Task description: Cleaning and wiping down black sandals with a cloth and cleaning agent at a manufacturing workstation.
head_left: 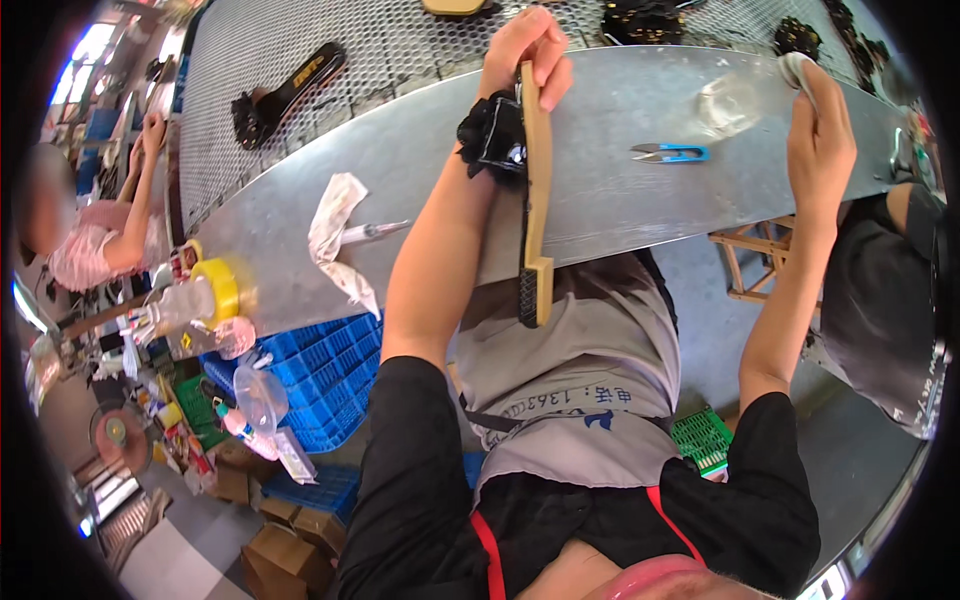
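Note:
A sandal [537,170] with a tan sole, a low block heel and a black flower-like ornament [494,135] stands on edge in front of me. My left hand [530,50] is closed round its far end, and the heel points toward my apron. At the far right, my right hand [822,135] reaches over the bench with its fingers closed on a pale cloth [796,70]. Left of that cloth lies a wet-looking, shiny patch [730,105] on the metal bench top. Small blue-handled thread snips [672,153] rest between my hands.
Another black sandal [290,95] lies on the mesh surface [400,60] beyond the metal bench [620,210]. A crumpled white cloth [335,235], a syringe-like tube [375,231] and yellow tape [217,290] are at left. Blue crates [315,375] stand below. Co-workers [105,235] sit left and right.

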`<move>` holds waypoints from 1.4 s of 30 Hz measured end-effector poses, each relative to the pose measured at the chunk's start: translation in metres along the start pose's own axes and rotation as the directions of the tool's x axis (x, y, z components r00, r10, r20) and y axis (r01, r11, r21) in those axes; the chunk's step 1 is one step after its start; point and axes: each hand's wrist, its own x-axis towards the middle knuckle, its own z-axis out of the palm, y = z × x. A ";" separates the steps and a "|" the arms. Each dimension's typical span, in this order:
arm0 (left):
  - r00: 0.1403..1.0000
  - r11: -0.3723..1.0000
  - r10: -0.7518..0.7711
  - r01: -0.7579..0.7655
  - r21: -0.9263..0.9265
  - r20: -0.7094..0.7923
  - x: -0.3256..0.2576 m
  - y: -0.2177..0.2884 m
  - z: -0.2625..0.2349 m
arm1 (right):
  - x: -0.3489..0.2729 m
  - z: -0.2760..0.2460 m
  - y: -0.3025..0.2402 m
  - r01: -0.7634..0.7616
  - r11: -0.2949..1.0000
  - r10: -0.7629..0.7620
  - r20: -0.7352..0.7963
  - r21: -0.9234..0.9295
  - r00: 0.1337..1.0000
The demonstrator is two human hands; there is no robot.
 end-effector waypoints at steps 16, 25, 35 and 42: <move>0.999 0.998 -0.036 0.037 0.056 -0.019 -0.006 0.007 -0.012 | -0.026 0.029 0.017 -0.330 0.576 0.701 -0.245 0.748 0.670; 0.997 0.992 -0.078 0.079 0.101 -0.009 -0.006 0.004 -0.012 | -0.050 0.017 0.123 -0.271 -0.427 0.571 0.490 0.863 0.658; 0.998 0.998 -0.042 0.039 0.052 0.051 -0.005 0.005 -0.022 | -0.018 0.025 -0.005 -0.249 0.964 0.234 -0.151 -0.096 0.961; 0.998 0.995 -0.048 0.044 0.089 0.044 -0.002 0.002 -0.020 | -0.004 0.011 -0.022 -0.230 0.972 0.231 0.002 -0.038 0.973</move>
